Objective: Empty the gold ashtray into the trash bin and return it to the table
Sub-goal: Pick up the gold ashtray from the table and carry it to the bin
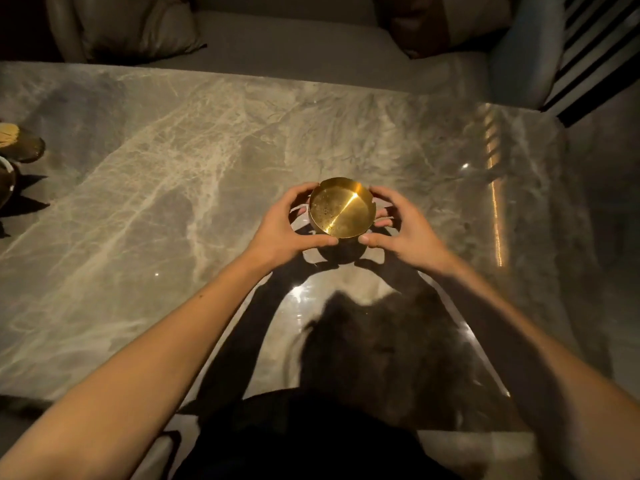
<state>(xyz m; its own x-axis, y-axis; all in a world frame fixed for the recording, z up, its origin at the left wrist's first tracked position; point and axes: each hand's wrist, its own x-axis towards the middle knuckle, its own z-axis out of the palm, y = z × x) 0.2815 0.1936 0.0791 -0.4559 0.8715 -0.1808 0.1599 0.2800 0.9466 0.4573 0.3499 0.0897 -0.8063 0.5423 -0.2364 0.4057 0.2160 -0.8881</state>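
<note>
The round gold ashtray (341, 207) is in the middle of the view, just above the grey marble table (156, 161). Its inside looks shiny with a few small specks of residue. My left hand (287, 226) grips its left side with thumb and fingers curled around the wall. My right hand (403, 228) holds the right side the same way. The ashtray's shadow falls on the table below it, so it seems slightly lifted; I cannot tell if the base touches the surface. No trash bin is in view.
A sofa with cushions (138, 29) runs along the table's far edge. Dark round objects (20, 147) sit at the table's left edge. A striped surface (595, 57) is at the far right. A strip of light reflects on the table's right side.
</note>
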